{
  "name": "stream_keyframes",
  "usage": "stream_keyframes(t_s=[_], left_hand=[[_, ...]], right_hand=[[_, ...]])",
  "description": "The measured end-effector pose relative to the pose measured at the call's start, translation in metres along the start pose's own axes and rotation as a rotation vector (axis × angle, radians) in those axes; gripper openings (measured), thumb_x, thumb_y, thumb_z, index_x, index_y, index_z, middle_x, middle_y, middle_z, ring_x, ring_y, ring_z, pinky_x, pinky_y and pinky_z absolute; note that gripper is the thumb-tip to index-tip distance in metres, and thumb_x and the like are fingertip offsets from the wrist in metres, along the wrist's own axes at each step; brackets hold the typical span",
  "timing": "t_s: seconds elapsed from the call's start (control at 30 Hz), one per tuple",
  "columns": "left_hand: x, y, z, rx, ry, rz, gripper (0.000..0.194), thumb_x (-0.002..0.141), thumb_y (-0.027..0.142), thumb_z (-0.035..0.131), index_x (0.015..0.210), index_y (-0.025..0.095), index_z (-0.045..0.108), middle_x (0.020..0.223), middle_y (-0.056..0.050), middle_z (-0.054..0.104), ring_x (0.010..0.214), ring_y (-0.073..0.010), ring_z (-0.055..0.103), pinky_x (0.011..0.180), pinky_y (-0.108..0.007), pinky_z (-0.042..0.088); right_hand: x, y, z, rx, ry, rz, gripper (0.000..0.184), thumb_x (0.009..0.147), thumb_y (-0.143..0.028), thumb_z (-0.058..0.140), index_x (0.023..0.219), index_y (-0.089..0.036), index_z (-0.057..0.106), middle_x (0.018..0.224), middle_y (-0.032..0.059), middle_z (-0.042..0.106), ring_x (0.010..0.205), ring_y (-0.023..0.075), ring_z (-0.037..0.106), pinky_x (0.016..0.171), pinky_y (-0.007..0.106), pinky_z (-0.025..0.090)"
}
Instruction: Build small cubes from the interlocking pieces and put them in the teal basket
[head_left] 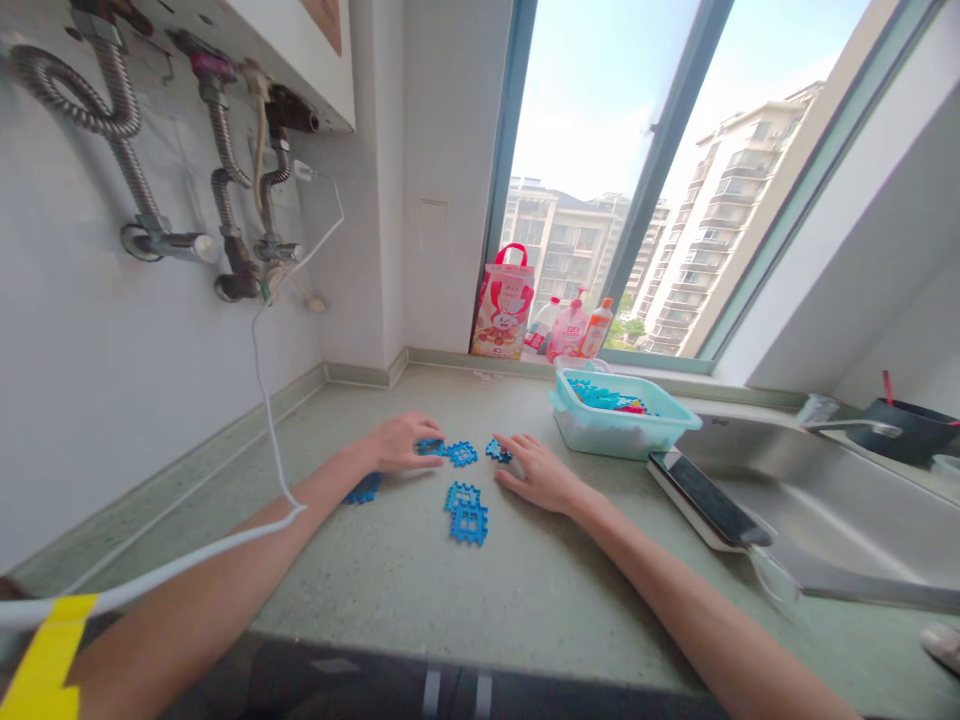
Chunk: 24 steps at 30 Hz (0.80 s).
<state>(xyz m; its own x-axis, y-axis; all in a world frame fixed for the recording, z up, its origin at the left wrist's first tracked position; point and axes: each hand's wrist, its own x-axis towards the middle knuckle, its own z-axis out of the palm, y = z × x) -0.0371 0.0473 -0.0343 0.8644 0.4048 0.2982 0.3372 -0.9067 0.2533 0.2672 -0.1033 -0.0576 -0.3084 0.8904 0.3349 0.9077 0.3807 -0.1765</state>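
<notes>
Several blue interlocking plastic tiles lie on the pale green countertop. My left hand rests flat on the counter, its fingertips on a blue tile beside another tile. My right hand also lies flat with fingers stretched, touching a small blue tile. A joined pair of tiles sits between my hands, nearer to me. One more tile shows beside my left wrist.
A teal tub with more blue pieces stands at right. A phone lies on the steel sink's edge. A pink bag and bottles stand by the window. Pipes and a white cable hang on the left wall.
</notes>
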Motion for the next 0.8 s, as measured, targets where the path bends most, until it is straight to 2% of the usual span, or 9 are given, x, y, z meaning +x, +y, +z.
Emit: stream_keyframes(t_s=[0.1, 0.2, 0.27, 0.4, 0.5, 0.57, 0.63, 0.7, 0.8], left_hand=[[0.005, 0.01, 0.004, 0.031, -0.023, -0.022, 0.046, 0.088, 0.061, 0.073, 0.114, 0.023, 0.081, 0.117, -0.009, 0.075, 0.114, -0.028, 0.065, 0.102, -0.037, 0.049], [0.007, 0.014, 0.002, 0.021, -0.024, -0.078, 0.038, 0.089, 0.057, 0.071, 0.103, 0.023, 0.08, 0.106, -0.007, 0.075, 0.102, -0.0255, 0.067, 0.093, -0.035, 0.051], [0.005, 0.012, -0.003, 0.036, -0.041, -0.123, 0.033, 0.084, 0.052, 0.074, 0.099, 0.022, 0.078, 0.101, -0.006, 0.074, 0.091, -0.0238, 0.068, 0.084, -0.033, 0.052], [-0.002, 0.006, -0.029, 0.089, -0.06, -0.256, 0.033, 0.075, 0.049, 0.078, 0.092, 0.021, 0.076, 0.093, -0.006, 0.074, 0.082, -0.0236, 0.068, 0.076, -0.034, 0.052], [-0.013, 0.014, -0.056, 0.005, -0.038, -0.369, 0.042, 0.075, 0.054, 0.077, 0.1, 0.02, 0.077, 0.096, -0.006, 0.077, 0.084, -0.0236, 0.07, 0.077, -0.033, 0.054], [-0.027, 0.025, -0.069, -0.037, -0.016, -0.365, 0.047, 0.076, 0.055, 0.078, 0.108, 0.021, 0.077, 0.102, -0.006, 0.079, 0.088, -0.0232, 0.071, 0.079, -0.033, 0.057], [-0.05, 0.035, -0.071, -0.019, -0.011, -0.308, 0.046, 0.077, 0.054, 0.078, 0.112, 0.023, 0.077, 0.107, -0.006, 0.079, 0.092, -0.0235, 0.072, 0.083, -0.033, 0.058], [-0.078, 0.04, -0.063, 0.01, -0.013, -0.238, 0.041, 0.083, 0.052, 0.076, 0.113, 0.024, 0.077, 0.113, -0.006, 0.079, 0.099, -0.0242, 0.073, 0.089, -0.034, 0.058], [-0.116, 0.036, -0.039, -0.006, 0.017, -0.131, 0.031, 0.092, 0.048, 0.068, 0.115, 0.029, 0.078, 0.125, -0.006, 0.076, 0.116, -0.0256, 0.07, 0.103, -0.036, 0.056]], right_hand=[[-0.002, 0.007, 0.001, -0.066, 0.049, 0.118, 0.049, 0.1, -0.038, 0.062, 0.144, -0.015, 0.065, 0.117, 0.0157, 0.069, 0.114, 0.0305, 0.063, 0.107, 0.045, 0.049], [0.001, 0.014, 0.006, -0.047, 0.074, 0.167, 0.04, 0.102, -0.04, 0.062, 0.136, -0.021, 0.073, 0.128, 0.0159, 0.066, 0.121, 0.0301, 0.062, 0.109, 0.043, 0.047], [0.002, 0.017, 0.009, -0.022, 0.084, 0.162, 0.04, 0.102, -0.041, 0.062, 0.137, -0.024, 0.073, 0.132, 0.0146, 0.067, 0.124, 0.0299, 0.062, 0.11, 0.042, 0.047], [0.003, 0.021, 0.01, 0.008, 0.105, 0.139, 0.038, 0.101, -0.04, 0.064, 0.132, -0.021, 0.074, 0.121, 0.0123, 0.072, 0.116, 0.0277, 0.066, 0.105, 0.039, 0.049], [0.002, 0.022, 0.01, 0.016, 0.131, 0.157, 0.042, 0.099, -0.042, 0.068, 0.134, -0.019, 0.072, 0.114, 0.0124, 0.072, 0.112, 0.0274, 0.067, 0.102, 0.039, 0.051], [0.003, 0.02, 0.01, 0.048, 0.162, 0.125, 0.043, 0.1, -0.042, 0.067, 0.137, -0.019, 0.069, 0.117, 0.0125, 0.072, 0.112, 0.0271, 0.067, 0.102, 0.039, 0.052], [0.006, 0.014, 0.01, 0.107, 0.236, 0.032, 0.041, 0.103, -0.041, 0.064, 0.139, -0.021, 0.066, 0.124, 0.0124, 0.07, 0.115, 0.0263, 0.066, 0.104, 0.039, 0.052], [0.01, 0.006, 0.01, 0.166, 0.31, -0.098, 0.038, 0.106, -0.042, 0.06, 0.139, -0.024, 0.065, 0.129, 0.0123, 0.068, 0.119, 0.0257, 0.065, 0.106, 0.04, 0.051], [0.016, -0.008, 0.009, 0.212, 0.336, -0.265, 0.037, 0.107, -0.043, 0.058, 0.14, -0.027, 0.063, 0.132, 0.0124, 0.066, 0.121, 0.0255, 0.064, 0.106, 0.043, 0.053]])
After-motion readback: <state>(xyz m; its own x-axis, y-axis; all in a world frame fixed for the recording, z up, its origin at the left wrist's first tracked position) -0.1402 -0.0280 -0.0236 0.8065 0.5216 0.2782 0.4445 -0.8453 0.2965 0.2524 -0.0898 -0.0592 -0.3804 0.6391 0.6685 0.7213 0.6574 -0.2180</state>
